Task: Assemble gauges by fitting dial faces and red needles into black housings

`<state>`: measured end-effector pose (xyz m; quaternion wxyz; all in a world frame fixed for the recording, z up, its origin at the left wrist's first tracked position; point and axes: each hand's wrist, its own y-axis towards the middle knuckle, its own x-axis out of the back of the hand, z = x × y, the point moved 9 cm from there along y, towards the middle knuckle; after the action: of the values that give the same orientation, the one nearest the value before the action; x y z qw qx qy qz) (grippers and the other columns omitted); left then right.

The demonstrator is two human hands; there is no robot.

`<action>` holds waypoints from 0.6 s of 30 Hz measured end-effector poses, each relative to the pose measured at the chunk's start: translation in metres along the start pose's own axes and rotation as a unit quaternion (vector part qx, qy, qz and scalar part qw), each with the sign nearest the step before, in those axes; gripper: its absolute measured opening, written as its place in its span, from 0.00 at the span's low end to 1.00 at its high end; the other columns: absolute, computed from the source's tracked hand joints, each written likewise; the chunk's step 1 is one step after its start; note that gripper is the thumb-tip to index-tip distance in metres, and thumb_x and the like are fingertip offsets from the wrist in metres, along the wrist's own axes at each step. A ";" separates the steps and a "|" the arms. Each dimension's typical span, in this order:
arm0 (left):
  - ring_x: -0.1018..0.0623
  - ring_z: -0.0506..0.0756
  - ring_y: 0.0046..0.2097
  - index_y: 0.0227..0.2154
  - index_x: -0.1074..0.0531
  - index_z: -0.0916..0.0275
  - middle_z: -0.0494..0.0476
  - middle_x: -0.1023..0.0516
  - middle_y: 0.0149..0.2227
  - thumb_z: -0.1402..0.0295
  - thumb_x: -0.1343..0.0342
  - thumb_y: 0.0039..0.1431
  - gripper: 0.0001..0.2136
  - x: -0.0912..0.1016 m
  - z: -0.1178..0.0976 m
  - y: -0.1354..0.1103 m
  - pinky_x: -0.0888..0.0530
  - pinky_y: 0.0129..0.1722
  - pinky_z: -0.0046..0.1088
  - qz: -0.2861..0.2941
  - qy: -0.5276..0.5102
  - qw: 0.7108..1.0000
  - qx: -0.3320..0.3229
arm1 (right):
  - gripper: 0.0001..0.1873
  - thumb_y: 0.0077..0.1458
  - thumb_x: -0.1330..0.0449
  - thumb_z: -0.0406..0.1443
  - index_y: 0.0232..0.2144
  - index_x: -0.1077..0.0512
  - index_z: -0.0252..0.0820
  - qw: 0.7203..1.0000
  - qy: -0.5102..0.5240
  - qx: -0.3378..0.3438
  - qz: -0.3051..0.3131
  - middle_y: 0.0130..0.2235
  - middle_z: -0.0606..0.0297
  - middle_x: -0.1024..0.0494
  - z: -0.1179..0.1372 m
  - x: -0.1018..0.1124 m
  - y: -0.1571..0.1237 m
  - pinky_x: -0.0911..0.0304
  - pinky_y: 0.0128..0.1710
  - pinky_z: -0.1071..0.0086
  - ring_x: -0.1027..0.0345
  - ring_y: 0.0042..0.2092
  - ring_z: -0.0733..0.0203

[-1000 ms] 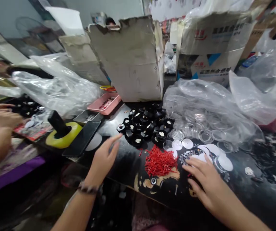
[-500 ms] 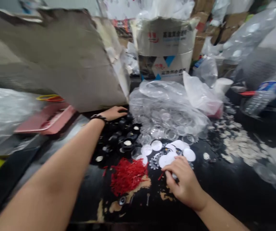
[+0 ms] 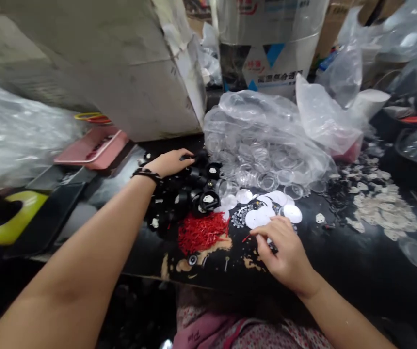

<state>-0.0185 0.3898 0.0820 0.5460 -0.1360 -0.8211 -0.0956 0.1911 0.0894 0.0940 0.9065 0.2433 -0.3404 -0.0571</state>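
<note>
Beyond the right fingers, clear rings inside a plastic bag.

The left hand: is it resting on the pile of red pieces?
No, the left hand is over the black parts, farther back on the table than the red pieces.

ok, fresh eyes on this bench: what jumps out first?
Probably the bright red heap of small, thin pieces, near the front edge of the black tabletop. Behind it sits a pile of round black plastic parts, with the bare left hand at its far side. To the pile's right lies a crumpled clear plastic bag.
</note>
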 end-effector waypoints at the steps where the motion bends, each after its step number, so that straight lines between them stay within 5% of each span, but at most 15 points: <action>1: 0.24 0.60 0.52 0.45 0.25 0.60 0.58 0.20 0.48 0.63 0.42 0.59 0.12 0.010 -0.001 -0.010 0.31 0.55 0.37 -0.027 0.001 1.000 0.002 | 0.08 0.58 0.45 0.27 0.36 0.27 0.41 1.000 0.005 -0.001 0.001 0.30 0.66 0.26 0.000 0.001 -0.001 0.43 0.47 0.58 0.34 0.34 0.61; 6: 0.25 0.59 0.52 0.50 0.30 0.65 0.64 0.23 0.51 0.64 0.63 0.69 0.19 0.058 -0.019 -0.110 0.31 0.53 0.38 -0.177 0.025 0.984 -0.018 | 0.08 0.59 0.45 0.28 0.38 0.28 0.41 1.000 0.025 -0.008 0.009 0.32 0.64 0.26 -0.001 0.003 -0.008 0.43 0.46 0.58 0.34 0.37 0.59; 10: 0.23 0.58 0.49 0.47 0.27 0.62 0.61 0.20 0.46 0.61 0.53 0.67 0.15 0.024 -0.059 -0.185 0.30 0.53 0.37 -0.146 0.048 0.984 -0.095 | 0.08 0.59 0.45 0.28 0.39 0.28 0.43 0.999 0.036 -0.005 0.020 0.32 0.65 0.26 0.002 -0.002 -0.008 0.43 0.45 0.60 0.34 0.36 0.59; 14: 0.28 0.61 0.56 0.56 0.33 0.61 0.62 0.24 0.53 0.59 0.43 0.60 0.23 -0.020 -0.091 -0.187 0.42 0.64 0.45 -0.118 0.064 0.981 -0.140 | 0.08 0.60 0.46 0.29 0.38 0.28 0.42 0.999 0.034 0.004 0.033 0.32 0.64 0.25 0.006 -0.008 -0.006 0.42 0.46 0.59 0.33 0.37 0.58; 18: 0.28 0.63 0.55 0.56 0.33 0.64 0.64 0.23 0.51 0.64 0.43 0.60 0.22 -0.022 -0.099 -0.169 0.46 0.65 0.50 -0.147 0.053 0.977 -0.144 | 0.08 0.60 0.46 0.29 0.37 0.27 0.42 0.999 0.030 -0.017 0.026 0.32 0.64 0.25 0.005 -0.001 -0.011 0.40 0.42 0.62 0.33 0.36 0.59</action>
<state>0.0201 0.1977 0.0986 0.5436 -0.0859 -0.7797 -0.2986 0.1878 0.0785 0.0913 0.9214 0.2204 -0.3185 -0.0322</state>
